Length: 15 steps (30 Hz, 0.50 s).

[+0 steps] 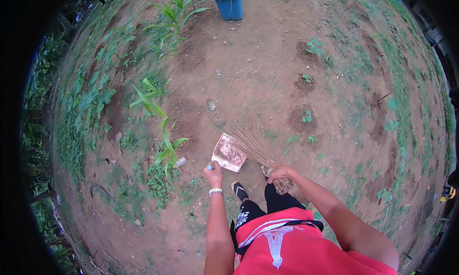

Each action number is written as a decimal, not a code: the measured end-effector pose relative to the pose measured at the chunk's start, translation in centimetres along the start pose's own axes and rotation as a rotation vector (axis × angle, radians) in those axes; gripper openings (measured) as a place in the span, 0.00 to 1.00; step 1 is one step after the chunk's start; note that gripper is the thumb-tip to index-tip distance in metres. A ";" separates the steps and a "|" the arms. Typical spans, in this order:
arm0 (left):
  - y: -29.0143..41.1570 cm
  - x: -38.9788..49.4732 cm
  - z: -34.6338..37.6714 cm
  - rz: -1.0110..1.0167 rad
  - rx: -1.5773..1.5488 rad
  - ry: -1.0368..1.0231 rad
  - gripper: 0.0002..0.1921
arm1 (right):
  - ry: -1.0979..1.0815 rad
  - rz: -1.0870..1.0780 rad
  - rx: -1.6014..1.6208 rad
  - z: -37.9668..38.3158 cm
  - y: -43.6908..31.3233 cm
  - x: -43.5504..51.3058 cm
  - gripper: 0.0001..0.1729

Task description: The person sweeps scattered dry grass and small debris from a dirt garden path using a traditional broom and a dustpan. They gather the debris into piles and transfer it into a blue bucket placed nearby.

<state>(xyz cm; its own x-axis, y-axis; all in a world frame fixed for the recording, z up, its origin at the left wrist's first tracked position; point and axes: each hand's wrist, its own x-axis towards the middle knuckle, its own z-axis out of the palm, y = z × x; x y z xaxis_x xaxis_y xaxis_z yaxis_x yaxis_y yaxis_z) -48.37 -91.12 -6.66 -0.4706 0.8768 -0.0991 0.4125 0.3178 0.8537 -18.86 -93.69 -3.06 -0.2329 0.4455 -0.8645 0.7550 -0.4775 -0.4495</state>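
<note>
My left hand (213,170) grips the blue-tipped handle of a pale pink dustpan (230,153), whose pan hangs low over the bare soil with brown dirt on its surface. In my right hand (279,172) is a stick broom (254,144), a bundle of thin stiff ribs held at its bound part. The broom's spread tips point away from me and lie beside and partly over the dustpan's right side. Below the hands, a dark flip-flop (239,190) shows on one foot.
A blue plastic bin (229,4) holding plant cuttings stands farther ahead. Young corn plants (165,131) grow on the left, near a clear plastic cup (181,162). Small seedlings (307,116) stand in dug soil on the right. A flat stone (212,105) lies ahead.
</note>
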 end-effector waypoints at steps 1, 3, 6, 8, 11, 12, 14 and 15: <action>-0.4 0.0 -0.6 -0.037 -0.004 -0.020 0.06 | -0.018 -0.049 0.008 0.5 1.5 -1.0 0.62; -1.2 0.0 -2.1 -0.109 -0.011 -0.049 0.05 | -0.021 -0.104 0.014 0.0 1.9 -4.7 0.62; -3.0 0.0 -5.0 -0.298 -0.234 -0.018 0.05 | 0.039 -0.070 0.024 -2.8 -2.6 -13.2 0.61; -2.6 -0.2 -6.8 -0.294 -0.226 -0.061 0.05 | 0.113 -0.045 0.053 -3.6 -3.3 -13.3 0.60; -4.1 -0.2 -8.6 -0.277 -0.183 -0.079 0.05 | 0.265 -0.030 0.049 -2.8 -3.5 -7.2 0.59; -4.6 0.0 -8.4 -0.266 -0.167 -0.085 0.06 | 0.329 -0.007 0.015 -2.2 -3.2 -3.9 0.59; -4.2 -0.2 -8.0 -0.201 -0.131 -0.098 0.05 | 0.368 0.057 -0.075 -0.7 -3.5 0.9 0.58; -4.1 -0.2 -8.1 -0.169 -0.111 -0.098 0.05 | 0.312 0.070 -0.065 0.3 -4.8 1.4 0.59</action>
<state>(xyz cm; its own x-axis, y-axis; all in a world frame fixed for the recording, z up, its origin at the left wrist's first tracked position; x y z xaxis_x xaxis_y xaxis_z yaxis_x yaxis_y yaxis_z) -56.24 -95.49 -5.98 -0.4454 0.8470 -0.2903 0.2435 0.4266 0.8711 -23.01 -90.94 -2.20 0.0128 0.6290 -0.7773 0.8025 -0.4702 -0.3673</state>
